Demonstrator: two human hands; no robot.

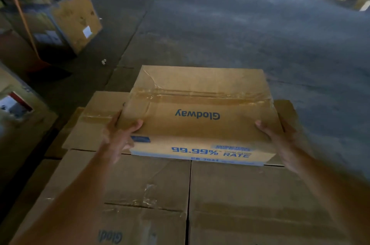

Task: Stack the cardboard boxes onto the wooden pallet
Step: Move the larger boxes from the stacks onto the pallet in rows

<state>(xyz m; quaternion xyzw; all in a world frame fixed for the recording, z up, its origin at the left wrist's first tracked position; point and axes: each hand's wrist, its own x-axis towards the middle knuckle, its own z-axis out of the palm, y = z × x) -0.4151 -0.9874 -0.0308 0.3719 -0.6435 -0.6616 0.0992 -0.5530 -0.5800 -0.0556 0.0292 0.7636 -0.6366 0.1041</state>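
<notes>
Head view. We grip the Glodway box (200, 104) between our left hand (120, 136) and right hand (280, 140), thumbs on its lid. It lies over the stacked boxes (150, 184) under our wrists; we cannot tell if they touch.

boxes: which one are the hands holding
The top box printed 99.99% RATE, with the left hand and right hand gripping its near corners; the other boxes lie beneath it, untouched.
</notes>
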